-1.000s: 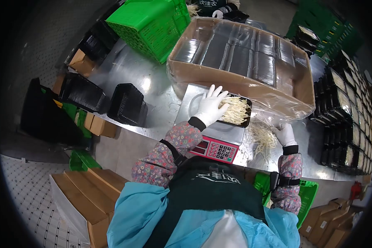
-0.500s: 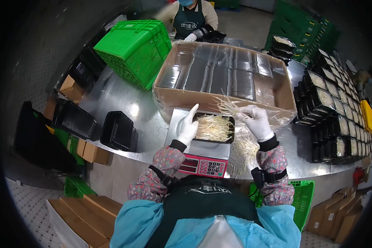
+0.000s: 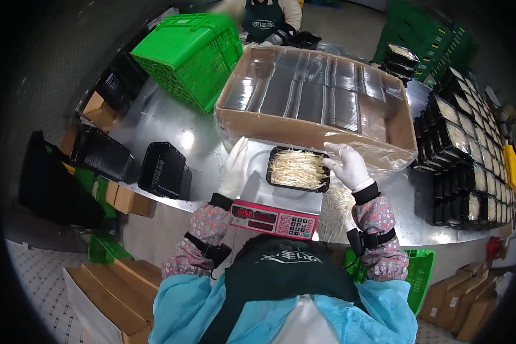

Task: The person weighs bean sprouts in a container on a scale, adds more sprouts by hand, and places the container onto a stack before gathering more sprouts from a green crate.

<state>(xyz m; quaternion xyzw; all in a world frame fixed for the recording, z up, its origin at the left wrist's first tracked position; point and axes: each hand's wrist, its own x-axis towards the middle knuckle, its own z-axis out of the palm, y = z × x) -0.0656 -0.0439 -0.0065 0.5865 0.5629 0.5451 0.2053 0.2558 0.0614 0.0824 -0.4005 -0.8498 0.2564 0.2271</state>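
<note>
A black plastic tray full of pale bean sprouts rests on the steel plate of a red-fronted weighing scale, whose red digits are lit. My gloved left hand is open at the plate's left edge, fingers extended and apart from the tray. At the tray's right side, my gloved right hand is open, its thumb right at the rim and nothing in its fingers. Below that hand, a loose heap of sprouts lies on the metal table, partly covered by the wrist and sleeve.
Behind the scale stands a cardboard box of stacked black trays, beside a tilted green crate. Filled trays are piled at right. Black tray stacks stand at left. A co-worker is across the table.
The sprouts in my right hand have been let go, and that hand has come to the tray's right rim. My left hand has moved left off the tray, and its fingers have spread.
</note>
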